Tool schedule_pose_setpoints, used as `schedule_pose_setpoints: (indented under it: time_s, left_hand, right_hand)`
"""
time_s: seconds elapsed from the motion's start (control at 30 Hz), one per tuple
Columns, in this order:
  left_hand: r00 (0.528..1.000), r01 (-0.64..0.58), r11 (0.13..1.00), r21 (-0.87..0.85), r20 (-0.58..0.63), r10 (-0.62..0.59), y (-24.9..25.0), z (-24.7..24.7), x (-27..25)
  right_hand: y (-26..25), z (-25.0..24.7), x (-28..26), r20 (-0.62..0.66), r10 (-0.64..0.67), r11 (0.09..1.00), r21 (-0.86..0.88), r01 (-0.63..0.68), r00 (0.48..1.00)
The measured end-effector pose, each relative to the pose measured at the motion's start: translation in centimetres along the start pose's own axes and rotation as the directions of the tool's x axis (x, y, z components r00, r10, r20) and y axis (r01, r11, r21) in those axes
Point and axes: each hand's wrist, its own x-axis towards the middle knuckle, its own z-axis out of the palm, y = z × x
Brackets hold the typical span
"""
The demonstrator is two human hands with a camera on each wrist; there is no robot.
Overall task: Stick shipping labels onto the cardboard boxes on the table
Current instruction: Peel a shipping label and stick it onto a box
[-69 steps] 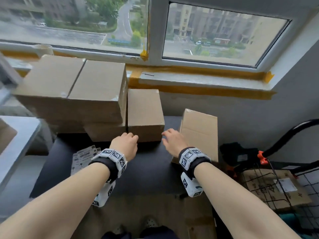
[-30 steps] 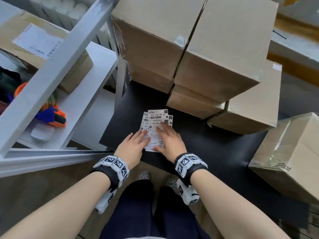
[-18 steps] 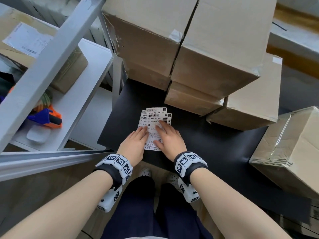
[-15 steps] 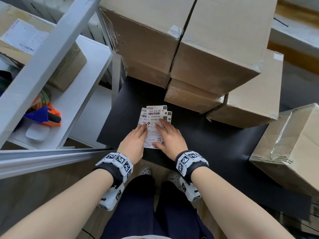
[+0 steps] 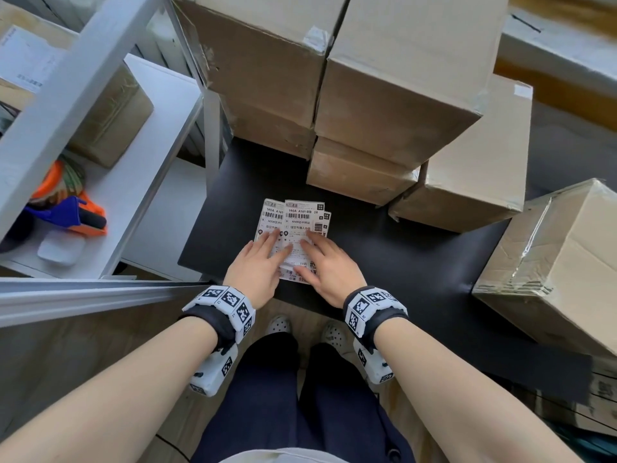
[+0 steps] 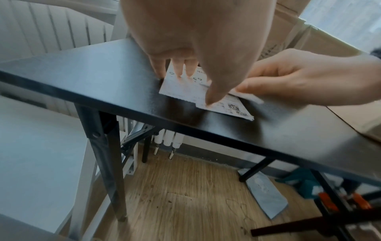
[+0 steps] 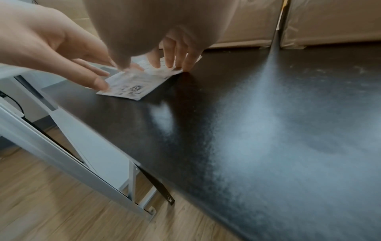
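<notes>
Two hands lie flat on a small fanned stack of shipping labels (image 5: 293, 225) near the front edge of the black table (image 5: 417, 262), just past the person's dark trousers (image 5: 283, 396) and light shoes (image 5: 279, 324) at 6 o'clock. The left hand (image 5: 258, 270) rests on the left part of the stack with straight, spread fingers, its thumb tip pressing the lowest sheet in the left wrist view; it grasps nothing. The right hand (image 5: 329, 267) rests on the right part, fingers extended and fingertips (image 7: 186, 66) down on the paper; its thumb seems to meet a sheet edge, though whether it lifts a sheet cannot be told. Both wrists wear bands with black-and-white markers.

Beyond the labels, toward 12 o'clock, stacked cardboard boxes (image 5: 384, 95) stand on the table, two large ones on top of smaller ones. A further box (image 5: 480, 162) sits at 1 o'clock, touching the stack. Another taped box (image 5: 561, 262) lies at 3 o'clock, tilted at the table's right end.

At 9 to 10 o'clock a white shelf unit (image 5: 140, 162) holds an orange and blue tape dispenser (image 5: 71, 212) and a labelled box (image 5: 110, 118).
</notes>
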Motion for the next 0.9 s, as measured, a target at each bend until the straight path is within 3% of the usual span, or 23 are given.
schedule_pose_setpoints:
  time_s: [0.2,0.37,0.43,0.9]
  left_hand:
    - [1.0,-0.013,0.99,0.139,0.013,0.012,0.0,0.9,-0.6]
    - [0.959,-0.223,0.936,0.272,-0.109,0.261,0.1,0.6,-1.1]
    - [0.947,-0.257,0.923,0.286,-0.114,0.3,0.3,0.5,-1.5]
    - [0.957,-0.25,0.896,0.367,-0.046,0.286,1.1,0.6,-2.0]
  right_hand:
    - [0.8,0.2,-1.0,0.023,-0.012,1.0,0.019,0.012,1.0]
    - [0.8,0.4,-1.1,0.027,0.012,1.0,0.019,-0.013,1.0]
    - [0.8,0.3,-1.1,0.023,0.025,0.999,0.022,-0.025,0.999]
    - [2.3,-1.1,-2.6,0.017,0.121,0.992,-0.024,-0.121,0.992]
